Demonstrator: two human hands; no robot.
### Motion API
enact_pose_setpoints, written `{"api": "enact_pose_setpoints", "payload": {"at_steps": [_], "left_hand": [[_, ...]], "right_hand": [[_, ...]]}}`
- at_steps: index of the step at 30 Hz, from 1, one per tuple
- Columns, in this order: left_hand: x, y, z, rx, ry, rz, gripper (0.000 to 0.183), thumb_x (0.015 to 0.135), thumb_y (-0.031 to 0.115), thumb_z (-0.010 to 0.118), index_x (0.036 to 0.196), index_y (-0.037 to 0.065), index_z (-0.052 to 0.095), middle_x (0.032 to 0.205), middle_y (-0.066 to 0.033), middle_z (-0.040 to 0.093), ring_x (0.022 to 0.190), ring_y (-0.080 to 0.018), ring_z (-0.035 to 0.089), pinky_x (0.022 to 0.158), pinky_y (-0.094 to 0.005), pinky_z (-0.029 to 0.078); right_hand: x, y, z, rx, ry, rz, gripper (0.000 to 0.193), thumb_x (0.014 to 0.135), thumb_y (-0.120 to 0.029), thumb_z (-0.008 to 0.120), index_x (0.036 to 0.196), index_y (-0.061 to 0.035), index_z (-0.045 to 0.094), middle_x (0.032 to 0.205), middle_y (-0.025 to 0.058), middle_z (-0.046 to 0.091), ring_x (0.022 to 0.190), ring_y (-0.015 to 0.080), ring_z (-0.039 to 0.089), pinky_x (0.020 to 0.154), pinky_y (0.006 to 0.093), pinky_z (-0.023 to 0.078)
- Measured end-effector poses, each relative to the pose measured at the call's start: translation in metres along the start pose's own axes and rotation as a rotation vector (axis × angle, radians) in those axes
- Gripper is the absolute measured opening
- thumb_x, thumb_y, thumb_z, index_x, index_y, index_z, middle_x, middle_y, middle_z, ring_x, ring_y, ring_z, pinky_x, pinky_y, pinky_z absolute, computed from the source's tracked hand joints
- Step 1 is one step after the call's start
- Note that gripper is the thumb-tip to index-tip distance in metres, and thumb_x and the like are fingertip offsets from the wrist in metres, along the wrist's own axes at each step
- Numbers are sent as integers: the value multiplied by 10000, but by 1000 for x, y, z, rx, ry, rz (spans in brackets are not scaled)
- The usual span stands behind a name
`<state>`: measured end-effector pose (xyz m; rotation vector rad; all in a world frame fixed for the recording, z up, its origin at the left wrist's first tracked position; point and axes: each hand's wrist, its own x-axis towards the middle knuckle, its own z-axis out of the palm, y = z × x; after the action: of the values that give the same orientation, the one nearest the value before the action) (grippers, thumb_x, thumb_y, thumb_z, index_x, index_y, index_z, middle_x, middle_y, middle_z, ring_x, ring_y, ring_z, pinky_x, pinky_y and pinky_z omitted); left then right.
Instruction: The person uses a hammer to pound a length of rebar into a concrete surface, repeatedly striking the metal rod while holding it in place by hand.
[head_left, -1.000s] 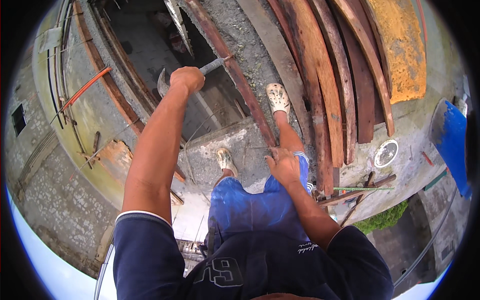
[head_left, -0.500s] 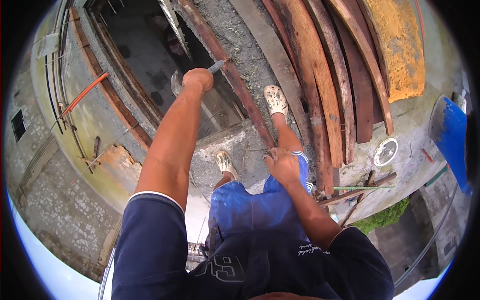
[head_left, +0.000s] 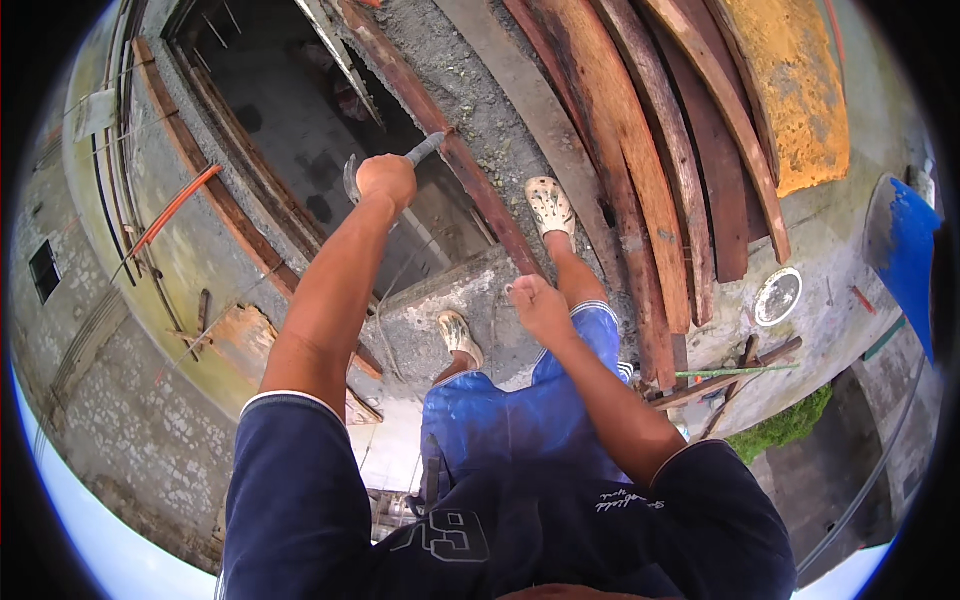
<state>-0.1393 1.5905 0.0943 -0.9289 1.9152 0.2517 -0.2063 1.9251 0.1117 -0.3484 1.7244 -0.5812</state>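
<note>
My left hand (head_left: 386,183) is closed around a claw hammer (head_left: 428,148), its arm stretched forward over a dark opening. The hammer's curved metal claw (head_left: 351,180) sticks out left of the fist, and its grey rod-like end meets a long reddish-brown wooden plank (head_left: 480,180). Along the opening's right edge, this plank runs toward me. By its near end is my right hand (head_left: 543,308), with its fingers curled together; what they hold, if anything, is too small to make out. My feet in beige clogs (head_left: 550,207) stand on the rough concrete, one on each side of the plank's near end.
Several long timber boards (head_left: 640,170) lie side by side to the right, beside a yellow weathered panel (head_left: 785,90). The deep rectangular opening (head_left: 290,120) lies ahead on the left. Beyond it are another plank (head_left: 190,150), orange tubing (head_left: 175,208) and thin rods. A blue sheet (head_left: 905,240) stands far right.
My left fist and the hammer have shifted slightly toward me and left. My right hand has moved a little left and up, and its fingers have drawn closer together. The view has tilted slightly.
</note>
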Motion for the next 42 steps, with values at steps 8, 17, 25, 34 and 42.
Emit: {"api": "enact_pose_setpoints", "payload": {"at_steps": [8,17,25,34,42], "left_hand": [[-6,4,5,-21,12,15,218,817,126,656,1000,96,771,989,-140,749,921,-302,735,786,-395,581],[-9,-13,32,36,193,120,198,835,163,619,927,119,789,898,-100,760,846,-283,744,719,-374,573],[-16,-56,81,-27,354,106,168,875,143,597,927,48,726,868,-152,741,830,-320,736,741,-437,576],[-7,-45,87,-34,170,16,209,871,138,616,1042,30,669,996,-170,736,948,-336,721,825,-432,571],[19,-35,67,-152,-72,-6,359,884,182,608,1198,9,586,1157,-221,683,1120,-388,649,934,-467,522]], "right_hand": [[87,-145,123,818,-390,306,586,1009,-513,341,1048,-8,635,952,112,680,750,179,640,630,349,492],[103,-151,224,1002,417,-80,519,1026,-410,326,913,15,601,751,123,640,633,271,640,590,391,503],[102,-120,309,896,324,-311,339,975,-328,552,1123,-23,565,1055,152,656,991,258,633,836,387,489],[113,-110,262,369,317,-324,399,999,-365,451,1024,13,578,806,230,658,718,459,641,606,488,513],[118,-134,172,709,-250,183,363,1021,-359,407,1009,-56,608,767,28,619,554,115,515,429,285,449]]}}
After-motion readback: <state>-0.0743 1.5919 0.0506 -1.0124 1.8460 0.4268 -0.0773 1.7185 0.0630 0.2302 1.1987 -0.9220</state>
